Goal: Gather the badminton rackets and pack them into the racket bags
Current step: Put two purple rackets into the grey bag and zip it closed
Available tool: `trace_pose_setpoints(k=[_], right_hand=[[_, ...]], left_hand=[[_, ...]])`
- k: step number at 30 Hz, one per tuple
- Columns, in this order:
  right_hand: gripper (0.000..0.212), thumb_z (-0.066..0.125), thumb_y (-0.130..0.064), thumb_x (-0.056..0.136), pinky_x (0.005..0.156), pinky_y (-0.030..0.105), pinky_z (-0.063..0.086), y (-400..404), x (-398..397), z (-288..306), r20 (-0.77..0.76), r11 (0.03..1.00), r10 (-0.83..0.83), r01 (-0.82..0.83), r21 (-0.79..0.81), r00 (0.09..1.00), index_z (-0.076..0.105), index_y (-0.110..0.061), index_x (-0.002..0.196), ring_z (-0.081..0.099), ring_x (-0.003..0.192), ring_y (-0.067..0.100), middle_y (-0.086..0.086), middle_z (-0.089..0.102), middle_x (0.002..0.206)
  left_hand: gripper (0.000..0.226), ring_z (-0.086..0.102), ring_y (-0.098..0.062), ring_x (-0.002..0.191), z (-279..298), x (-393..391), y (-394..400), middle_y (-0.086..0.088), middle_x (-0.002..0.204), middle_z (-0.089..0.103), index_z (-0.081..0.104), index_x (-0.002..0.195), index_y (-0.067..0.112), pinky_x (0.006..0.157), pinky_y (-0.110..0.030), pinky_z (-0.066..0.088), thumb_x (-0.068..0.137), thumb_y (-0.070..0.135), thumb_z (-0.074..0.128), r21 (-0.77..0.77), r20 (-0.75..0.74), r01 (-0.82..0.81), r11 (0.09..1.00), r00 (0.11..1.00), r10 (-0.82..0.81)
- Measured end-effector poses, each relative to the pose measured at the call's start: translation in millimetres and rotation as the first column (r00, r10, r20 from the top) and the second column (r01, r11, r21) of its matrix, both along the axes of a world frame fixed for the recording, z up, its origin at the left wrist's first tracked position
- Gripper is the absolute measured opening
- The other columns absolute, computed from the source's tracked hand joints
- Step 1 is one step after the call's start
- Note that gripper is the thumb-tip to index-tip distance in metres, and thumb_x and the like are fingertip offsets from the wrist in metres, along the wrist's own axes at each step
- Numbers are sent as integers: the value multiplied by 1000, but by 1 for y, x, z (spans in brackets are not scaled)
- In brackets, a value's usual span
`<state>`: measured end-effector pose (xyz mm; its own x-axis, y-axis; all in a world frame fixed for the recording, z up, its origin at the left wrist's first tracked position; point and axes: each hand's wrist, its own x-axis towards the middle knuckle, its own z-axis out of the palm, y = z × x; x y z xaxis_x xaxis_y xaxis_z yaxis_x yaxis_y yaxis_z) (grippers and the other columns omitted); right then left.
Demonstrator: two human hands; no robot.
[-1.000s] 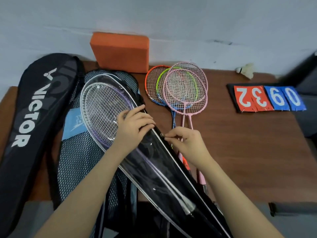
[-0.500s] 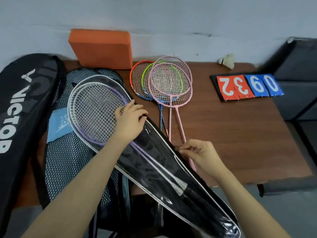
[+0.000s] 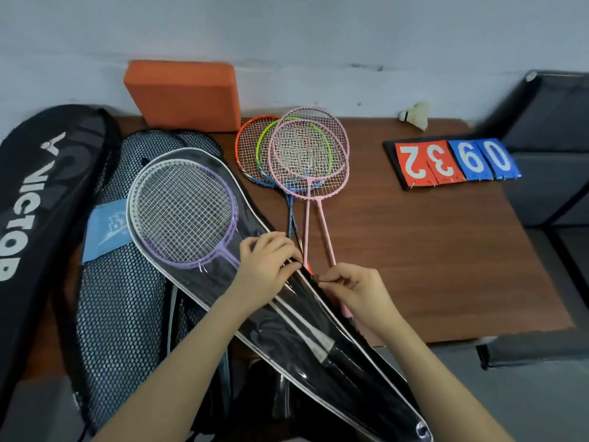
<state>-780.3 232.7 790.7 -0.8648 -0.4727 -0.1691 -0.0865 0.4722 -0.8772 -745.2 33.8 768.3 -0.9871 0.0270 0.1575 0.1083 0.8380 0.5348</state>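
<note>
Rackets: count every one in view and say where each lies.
6. A purple racket and a white racket lie inside the clear-fronted bag. Loose on the table: orange, green and two pink rackets. The other bags may hide more.

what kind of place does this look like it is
Probably a sports hall's equipment corner or a club storeroom, though that's a guess. A flip scoreboard lies on the wooden table near a shuttlecock, alongside loose badminton rackets and racket bags.
</note>
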Motion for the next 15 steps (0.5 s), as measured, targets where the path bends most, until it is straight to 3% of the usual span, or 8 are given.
trace_pose_setpoints(k=[5, 8, 11, 13, 15], right_hand=[[8, 72, -1, 77, 66, 21, 51, 31, 0, -1, 103, 993, -113, 116, -24, 988, 73, -8, 74, 63, 64, 6, -1, 73, 73], [6, 74, -3, 76, 61, 22, 48, 63, -2, -3, 123, 984, -179, 178, 19, 976, 72, -8, 72, 58, 60, 6, 9, 72, 74], [7, 74, -5, 76, 59, 19, 47, 78, -3, -4, 123, 981, -192, 187, 51, 974, 73, -10, 72, 59, 58, 3, 1, 71, 67], [6, 73, -2, 77, 58, 12, 44, 76, -4, -2, 105, 987, -161, 158, 35, 981, 72, -7, 74, 57, 56, -4, -9, 68, 62], [7, 72, -1, 77, 60, 12, 44, 74, -5, -1, 80, 991, -135, 134, 12, 988, 73, -8, 74, 58, 58, -4, -10, 68, 62]], left_hand=[[7, 35, -10, 130, -1, -25, 0, 13, 105, 58, 61, 90, 24, 98, -34, 15, 91, 21, 55, 44, 40, -144, 989, 989, 143], [9, 32, -10, 134, -7, -40, 5, 11, 106, 59, 60, 91, 23, 99, -37, 17, 92, 19, 53, 26, 100, -197, 980, 976, 194], [12, 28, -12, 137, -11, -46, 20, 8, 114, 58, 60, 97, 21, 103, -40, 17, 94, 17, 49, -16, 163, -253, 967, 954, 253], [15, 23, -13, 139, -9, -44, 34, 8, 127, 51, 59, 105, 23, 106, -41, 14, 94, 21, 48, -68, 201, -190, 979, 959, 200], [21, 24, -15, 138, -5, -35, 55, 11, 133, 47, 60, 110, 27, 105, -41, 10, 93, 29, 47, -124, 191, 32, 992, 982, -8]])
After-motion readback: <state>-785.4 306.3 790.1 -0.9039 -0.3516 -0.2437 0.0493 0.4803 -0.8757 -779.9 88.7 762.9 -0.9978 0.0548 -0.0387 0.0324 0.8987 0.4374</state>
